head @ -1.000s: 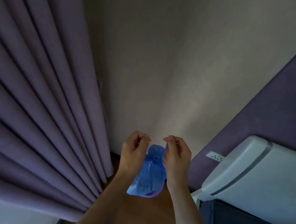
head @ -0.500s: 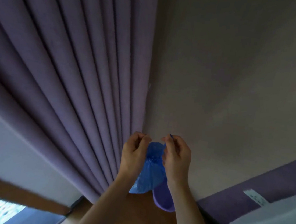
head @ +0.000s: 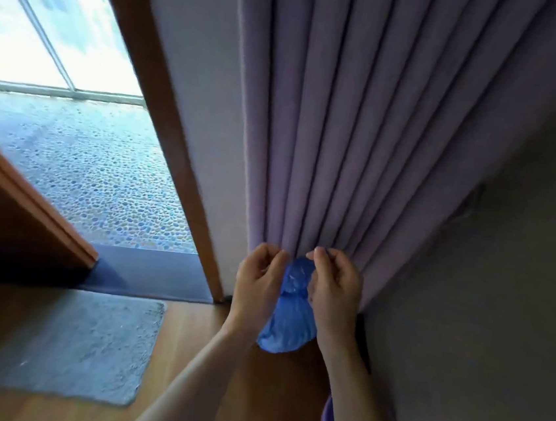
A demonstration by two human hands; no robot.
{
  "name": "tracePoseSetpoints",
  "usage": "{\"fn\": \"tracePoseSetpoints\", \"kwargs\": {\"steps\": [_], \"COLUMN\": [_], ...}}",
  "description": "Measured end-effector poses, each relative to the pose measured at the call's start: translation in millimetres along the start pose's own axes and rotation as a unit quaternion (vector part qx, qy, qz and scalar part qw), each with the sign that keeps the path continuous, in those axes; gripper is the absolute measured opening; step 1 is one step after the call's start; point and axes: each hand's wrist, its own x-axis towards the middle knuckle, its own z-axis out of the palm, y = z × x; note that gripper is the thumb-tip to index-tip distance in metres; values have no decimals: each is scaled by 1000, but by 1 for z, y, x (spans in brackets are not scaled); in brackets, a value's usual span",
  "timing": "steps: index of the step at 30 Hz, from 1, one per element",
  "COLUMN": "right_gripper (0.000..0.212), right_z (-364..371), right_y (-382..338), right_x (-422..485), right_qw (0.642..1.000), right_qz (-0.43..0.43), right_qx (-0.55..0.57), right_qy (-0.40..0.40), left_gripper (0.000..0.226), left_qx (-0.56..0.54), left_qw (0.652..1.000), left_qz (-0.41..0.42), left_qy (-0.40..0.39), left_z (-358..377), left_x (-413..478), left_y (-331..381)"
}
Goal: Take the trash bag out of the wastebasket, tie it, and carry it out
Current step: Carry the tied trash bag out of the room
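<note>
hanging in the air between both hands, out of any basket: a small blue bag (head: 286, 328), bunched tight at its neck and rounded below, its bottom dangling above the wood floor (head: 188, 331). pinching the gathered top from the left side, the left hand (head: 256, 285), fingers curled in and thumb pressed to fingertip right at the plastic. pinching from the right side, the right hand (head: 334, 293), likewise curled, with a scrap of blue peeking out above the fingertips. both grips narrow and closed on the bag's neck; whether a knot is finished there cannot be told, since the fingers are covering it. reaching up from the near edge, two bare forearms, converging toward the bag.

hanging just beyond the hands, a purple curtain (head: 348, 115) in long pleats, its folds running down to about where the hands are working. standing right of the curtain, a plain grey wall (head: 500, 302). showing low at the near right, beside the right forearm, a sliver of something purple, too cut off to identify.

running diagonally left of the curtain, a brown door frame (head: 163, 112), with a pebbled floor (head: 85, 169) and bright glass panes lying beyond it at the far left. lying on the wood floor at the near left, a grey mat (head: 84, 344). jutting in from the left edge, a brown wooden door panel (head: 11, 216).
</note>
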Motion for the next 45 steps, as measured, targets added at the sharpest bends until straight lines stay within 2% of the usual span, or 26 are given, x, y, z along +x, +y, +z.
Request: {"fn": "tracePoseSetpoints", "kwargs": {"steps": [7, 14, 16, 19, 28, 33, 37, 45], "right_gripper": [37, 23, 26, 29, 28, 38, 30, 30], "right_z": [88, 172, 196, 232, 316, 343, 361, 414], "right_y": [-1, -12, -16, -18, -24, -26, -30, -30], "right_x": [-49, -136, -161, -201, -334, -396, -428, -463], "right_qw": [981, 938, 925, 908, 838, 797, 771, 725], "right_qz": [37, 22, 5, -24, -34, 2, 6, 13], "right_qx": [49, 44, 32, 5, 5, 13, 12, 11], "right_qy": [-183, -343, -378, -418, -544, -604, -637, -689], "left_gripper": [23, 21, 20, 21, 27, 21, 20, 19], "left_qx": [24, 10, -3, -12, -26, -21, -22, -33], "left_qw": [984, 947, 935, 913, 839, 815, 792, 738], "left_qz": [9, 3, 4, 4, 4, 7, 12, 22], "left_qy": [176, 322, 355, 407, 544, 579, 610, 673], "left_z": [-105, -218, -248, -296, -426, -477, -507, -557], "left_x": [-28, -80, -97, -121, -211, -247, -269, -281], "left_y": [1, -3, -3, -7, -20, -28, -30, -38]}}
